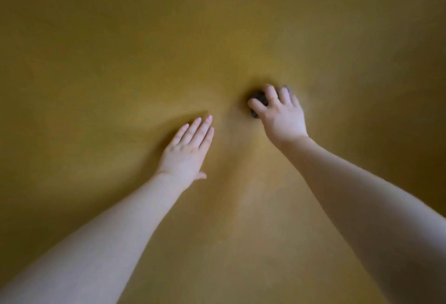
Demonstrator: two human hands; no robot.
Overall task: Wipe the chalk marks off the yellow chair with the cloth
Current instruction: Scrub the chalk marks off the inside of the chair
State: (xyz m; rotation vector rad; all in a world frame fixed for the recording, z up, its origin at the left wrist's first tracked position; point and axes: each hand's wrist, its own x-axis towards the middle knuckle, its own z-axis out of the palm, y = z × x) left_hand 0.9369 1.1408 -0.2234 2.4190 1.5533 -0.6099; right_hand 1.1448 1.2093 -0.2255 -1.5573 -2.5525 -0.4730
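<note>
Surface: yellow chair [120, 62] fills the whole view; its edges are out of frame, so which part of it this is cannot be told.
Cloth: dark cloth [256, 104], bunched small, right of centre, pressed to the yellow surface under the right hand.
Right hand: right hand [281, 115] on top of the cloth, fingers [271, 92] curled over the wad and gripping it; a bluish bit shows at the far fingertips, probably more cloth, but the blur makes this unsure.
Left hand: left hand [189, 151] flat on the chair, near and left of the cloth, fingers straight and together, holding nothing; apart from the cloth.
Chalk: faint pale haze right of the right hand; no clear marks readable.
Handling (judged): cloth soft, light, crushable; best held as a wad under the palm with fingers over its top, so pressure goes straight down. Loose edges may drag or slip out.
Step (judged): mid-wipe, left hand bracing.
</note>
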